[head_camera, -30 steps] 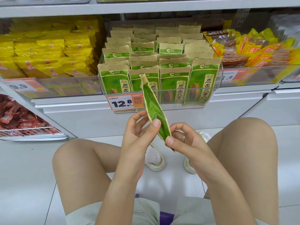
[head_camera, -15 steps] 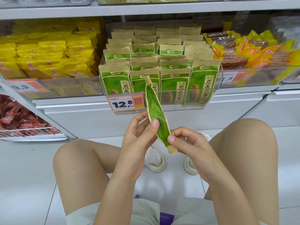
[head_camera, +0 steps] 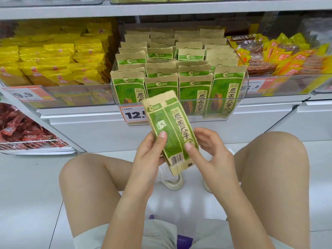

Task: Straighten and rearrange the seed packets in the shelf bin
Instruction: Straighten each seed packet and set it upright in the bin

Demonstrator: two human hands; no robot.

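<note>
Shop shelving fills the background, white metal, with clear plastic bins lined up along it and a pale tiled floor below.

Both hands are on one green and tan paper seed packet (head_camera: pixel 170 130), held in front of the bins and above the person's knees. It's tilted, top end leaning up and to the left, barcode end pointing down. The left hand (head_camera: pixel 150 155) has its grip curled round the lower left edge, thumb pressed flat on the printed face. The right hand (head_camera: pixel 210 151) pinches the lower right edge, thumb on the front and the other fingers loosely bent behind and beside it.

Just behind the packet's top end sits the clear plastic shelf bin (head_camera: pixel 241 105), packed with rows of matching green and tan seed packets (head_camera: pixel 195 94) standing upright, front row showing through the clear wall. An orange and white price tag (head_camera: pixel 133 115) hangs on the bin front, partly hidden by the held packet.

Left of that bin are yellow foil snack bags (head_camera: pixel 59 62) with another orange price tag (head_camera: pixel 27 95) in front. Right of it, a bin of yellow and orange wrapped snacks (head_camera: pixel 287 56). Lower left, red wrapped snacks (head_camera: pixel 19 128) in a white wire basket.
</note>
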